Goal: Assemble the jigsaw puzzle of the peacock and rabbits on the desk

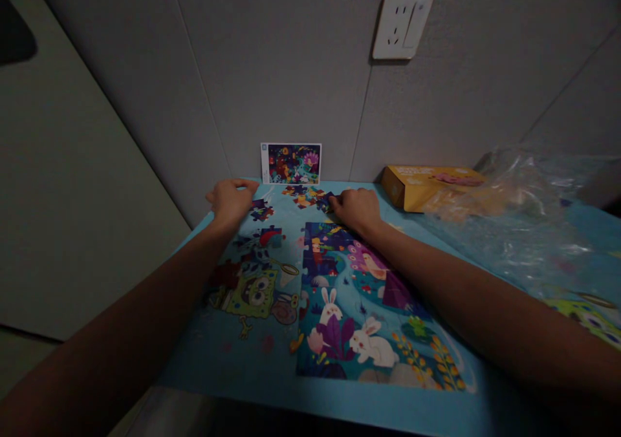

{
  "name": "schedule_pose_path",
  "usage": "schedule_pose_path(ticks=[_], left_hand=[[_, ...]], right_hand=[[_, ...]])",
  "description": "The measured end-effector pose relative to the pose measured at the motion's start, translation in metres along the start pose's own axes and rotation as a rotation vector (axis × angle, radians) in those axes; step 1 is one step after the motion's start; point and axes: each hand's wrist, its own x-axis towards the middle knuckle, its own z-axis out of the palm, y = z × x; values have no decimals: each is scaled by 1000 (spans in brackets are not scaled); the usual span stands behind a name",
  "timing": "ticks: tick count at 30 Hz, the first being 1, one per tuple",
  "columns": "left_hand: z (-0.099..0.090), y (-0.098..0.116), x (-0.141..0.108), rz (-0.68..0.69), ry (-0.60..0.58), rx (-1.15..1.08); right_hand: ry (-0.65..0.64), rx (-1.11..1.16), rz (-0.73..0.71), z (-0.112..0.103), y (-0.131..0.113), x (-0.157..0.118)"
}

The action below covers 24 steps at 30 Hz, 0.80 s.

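A partly joined jigsaw puzzle (339, 333) with white rabbits and a pink bird lies on the blue table. At the table's far left edge, my left hand (231, 201) has its fingers curled in, beside a few loose puzzle pieces (262, 212); what its fingertips hold, if anything, is hidden. My right hand (358, 208) reaches over the puzzle's far edge. Its fingers are closed at a dark blue puzzle piece (326, 203), next to a cluster of orange and blue pieces (303, 196). More pieces (272, 237) lie left of the puzzle, some partly behind my left forearm.
A reference picture card (292, 163) leans on the grey wall at the back. On the right stand a yellow box (412, 188) and crumpled clear plastic wrap (514, 223). The blue tablecloth (233, 366) has cartoon prints. A socket panel (403, 23) sits on the wall.
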Motion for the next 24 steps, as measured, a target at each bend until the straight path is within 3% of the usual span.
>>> schedule_pose_path(ticks=[3, 7, 13, 18, 24], left_hand=[[-5, 7, 0, -147, 14, 69], [-3, 7, 2, -173, -65, 260], [10, -10, 5, -68, -187, 463], [14, -19, 8, 9, -194, 349], [16, -14, 4, 90, -205, 341]], right_hand=[[5, -24, 24, -1, 2, 1], [81, -13, 10, 1, 6, 1], [124, 63, -96, 6, 5, -1], [148, 117, -141, 7, 6, -1], [204, 188, -238, 7, 1, -3]])
